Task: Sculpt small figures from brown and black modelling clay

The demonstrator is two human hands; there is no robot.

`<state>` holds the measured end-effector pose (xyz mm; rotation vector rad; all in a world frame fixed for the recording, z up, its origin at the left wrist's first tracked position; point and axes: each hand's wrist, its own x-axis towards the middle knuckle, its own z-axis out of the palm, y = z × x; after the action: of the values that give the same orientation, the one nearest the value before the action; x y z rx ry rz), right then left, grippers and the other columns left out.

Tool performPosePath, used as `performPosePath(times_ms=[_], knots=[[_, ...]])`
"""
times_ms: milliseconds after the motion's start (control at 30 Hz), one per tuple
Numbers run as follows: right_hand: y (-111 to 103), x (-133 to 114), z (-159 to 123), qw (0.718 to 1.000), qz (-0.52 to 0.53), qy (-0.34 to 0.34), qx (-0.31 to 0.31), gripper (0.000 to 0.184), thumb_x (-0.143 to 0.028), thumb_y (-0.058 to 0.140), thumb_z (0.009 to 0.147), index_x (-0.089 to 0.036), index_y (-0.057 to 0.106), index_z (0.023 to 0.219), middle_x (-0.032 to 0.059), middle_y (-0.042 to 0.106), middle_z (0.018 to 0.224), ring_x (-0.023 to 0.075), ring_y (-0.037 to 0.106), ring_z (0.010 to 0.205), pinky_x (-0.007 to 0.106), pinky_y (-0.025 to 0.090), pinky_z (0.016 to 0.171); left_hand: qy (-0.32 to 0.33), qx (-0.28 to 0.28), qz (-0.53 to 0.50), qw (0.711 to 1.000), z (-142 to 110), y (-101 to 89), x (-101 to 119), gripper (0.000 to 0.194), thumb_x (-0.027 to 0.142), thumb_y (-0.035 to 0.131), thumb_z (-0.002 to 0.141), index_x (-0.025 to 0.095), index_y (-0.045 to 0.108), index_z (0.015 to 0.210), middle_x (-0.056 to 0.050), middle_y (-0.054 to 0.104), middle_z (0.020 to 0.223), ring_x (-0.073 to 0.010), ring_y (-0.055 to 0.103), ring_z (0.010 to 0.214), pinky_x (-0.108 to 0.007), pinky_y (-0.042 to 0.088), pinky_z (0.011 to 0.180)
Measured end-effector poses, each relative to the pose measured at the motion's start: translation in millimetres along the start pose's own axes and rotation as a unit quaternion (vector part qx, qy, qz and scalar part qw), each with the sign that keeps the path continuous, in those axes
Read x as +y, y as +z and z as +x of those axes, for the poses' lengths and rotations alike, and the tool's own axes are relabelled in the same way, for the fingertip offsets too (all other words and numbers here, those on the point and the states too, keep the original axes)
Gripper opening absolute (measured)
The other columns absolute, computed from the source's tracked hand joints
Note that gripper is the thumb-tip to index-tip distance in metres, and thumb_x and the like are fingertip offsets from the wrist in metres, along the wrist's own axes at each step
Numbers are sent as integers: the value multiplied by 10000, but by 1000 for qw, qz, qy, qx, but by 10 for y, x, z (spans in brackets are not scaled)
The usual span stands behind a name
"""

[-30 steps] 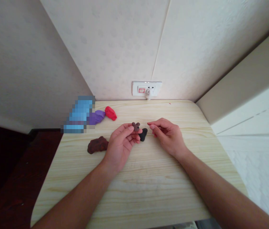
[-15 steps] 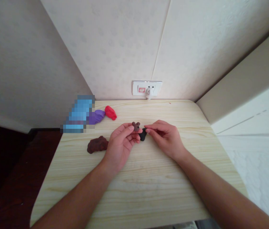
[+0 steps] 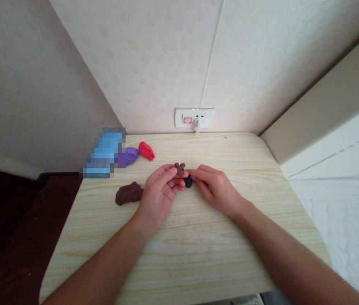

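Pinched between the thumb and fingers of my left hand (image 3: 162,186) is a small brown clay animal head (image 3: 179,169) with two round ears and a dark spot on its right side. My right hand (image 3: 214,184) is closed, its forefinger reaching to the right side of the head. Whether its fingertips hold a tiny piece is too small to tell. A black clay lump (image 3: 188,182) shows just below the head, between the two hands; I cannot tell whether it rests on the table. Left of my left wrist lies a larger dark brown clay lump (image 3: 129,194), partly hidden by the hand.
Red clay (image 3: 146,151) and purple clay (image 3: 130,156) lie at the back left of the wooden table (image 3: 198,254), beside a blurred-out blue object (image 3: 104,152). A wall socket (image 3: 194,118) with a plug sits behind the table. A dark object (image 3: 246,299) shows at the front edge.
My right hand has moved left, from beside the black clay lump to the brown head. The left hand still holds the head. The view has shifted slightly.
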<state>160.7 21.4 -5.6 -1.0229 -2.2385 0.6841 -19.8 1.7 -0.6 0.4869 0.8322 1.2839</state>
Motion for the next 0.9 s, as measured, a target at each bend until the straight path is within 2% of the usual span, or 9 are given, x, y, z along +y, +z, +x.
performPosePath(times_ms=[133, 267, 367, 467, 567, 667, 800, 900], knots=[[-29, -26, -16, 998, -52, 8, -40, 404, -80, 441, 991, -167, 653, 1323, 73, 620, 918, 187, 605, 793, 299, 499, 729, 0, 2, -2, 1000, 1, -6, -6, 137, 214, 746, 810, 117, 712, 900, -86, 761, 840, -134, 640, 689, -242, 512, 630], [-22, -28, -40, 997, -59, 10, -43, 425, -95, 430, 989, -183, 633, 1352, 70, 630, 911, 187, 608, 784, 303, 504, 721, 0, -1, -3, 1000, 5, -4, -2, 131, 209, 743, 811, 119, 714, 902, -82, 762, 844, -132, 643, 693, -243, 513, 634], [6, -9, -61, 1000, -11, 10, 9, 437, -128, 438, 1002, -183, 584, 1410, 72, 669, 932, 185, 629, 811, 315, 517, 758, -2, 3, -4, 1000, 4, 0, 9, 126, 212, 747, 808, 123, 711, 890, -82, 763, 844, -133, 646, 691, -243, 512, 635], [28, 35, -66, 993, 52, 64, 88, 421, -193, 496, 1002, -161, 569, 1416, 40, 669, 850, 157, 593, 699, 300, 500, 684, -6, 8, -5, 1000, 1, 1, 14, 149, 222, 759, 795, 123, 706, 894, -87, 764, 834, -135, 646, 682, -245, 510, 634], [28, 104, -46, 969, 132, 136, 157, 355, -271, 595, 967, -161, 661, 1298, 20, 655, 793, 135, 542, 626, 279, 446, 584, -8, 8, 0, 1000, -4, 1, 11, 172, 232, 759, 796, 115, 706, 912, -95, 762, 828, -135, 640, 672, -247, 508, 633], [8, 162, -15, 941, 198, 181, 208, 254, -338, 735, 871, -174, 780, 1060, 47, 719, 824, 150, 595, 684, 291, 474, 620, -8, 7, 0, 1000, -7, 3, 10, 167, 233, 754, 802, 117, 704, 911, -95, 760, 828, -135, 637, 671, -248, 504, 633], [-23, 161, 15, 904, 262, 248, 230, 263, -398, 880, 714, -187, 816, 857, 50, 753, 746, 147, 606, 607, 288, 486, 573, -8, 11, 3, 1000, -8, 12, 18, 161, 232, 757, 793, 119, 701, 893, -95, 758, 824, -137, 632, 665, -253, 498, 633], [-34, 131, 29, 895, 271, 264, 235, 306, -439, 919, 648, -177, 795, 742, 31, 705, 610, 125, 548, 505, 267, 447, 491, -9, 15, 6, 1000, -7, 14, 22, 173, 238, 765, 785, 120, 702, 895, -97, 757, 822, -138, 631, 662, -258, 494, 636]])
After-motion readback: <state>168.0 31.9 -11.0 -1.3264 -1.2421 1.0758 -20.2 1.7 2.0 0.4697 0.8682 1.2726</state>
